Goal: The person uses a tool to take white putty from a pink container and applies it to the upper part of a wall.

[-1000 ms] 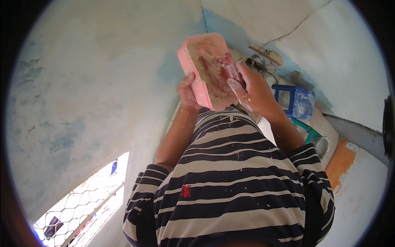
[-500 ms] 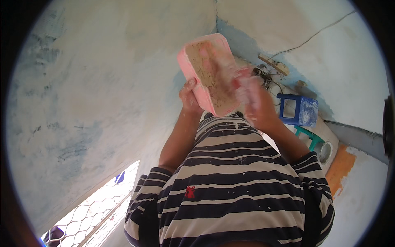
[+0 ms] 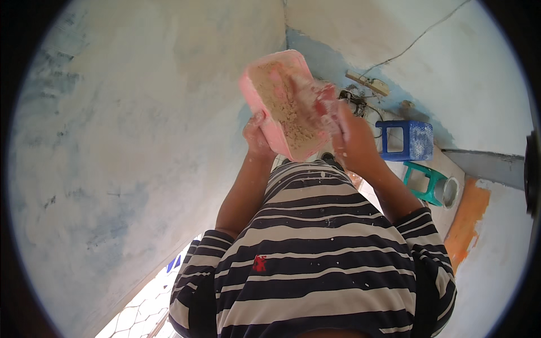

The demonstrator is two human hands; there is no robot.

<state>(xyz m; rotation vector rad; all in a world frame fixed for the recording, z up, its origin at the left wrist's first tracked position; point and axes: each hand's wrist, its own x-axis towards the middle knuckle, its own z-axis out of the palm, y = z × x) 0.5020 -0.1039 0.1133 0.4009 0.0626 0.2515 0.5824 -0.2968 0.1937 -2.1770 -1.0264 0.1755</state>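
My left hand (image 3: 257, 135) grips the left wall of the pink rectangular tub (image 3: 253, 97), out before me; a firm, level hold suits scraping. The crumbly tan filler (image 3: 283, 110) inside is best gathered off the walls. At the right rim, a red scraper (image 3: 326, 101) sits in my right hand (image 3: 353, 138). My left fingertips beneath the tub are hidden; blur smears the scraper's edge.

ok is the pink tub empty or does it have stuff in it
Not empty: crumbly tan material lies inside the pink tub, which the left hand holds; its depth is unclear.
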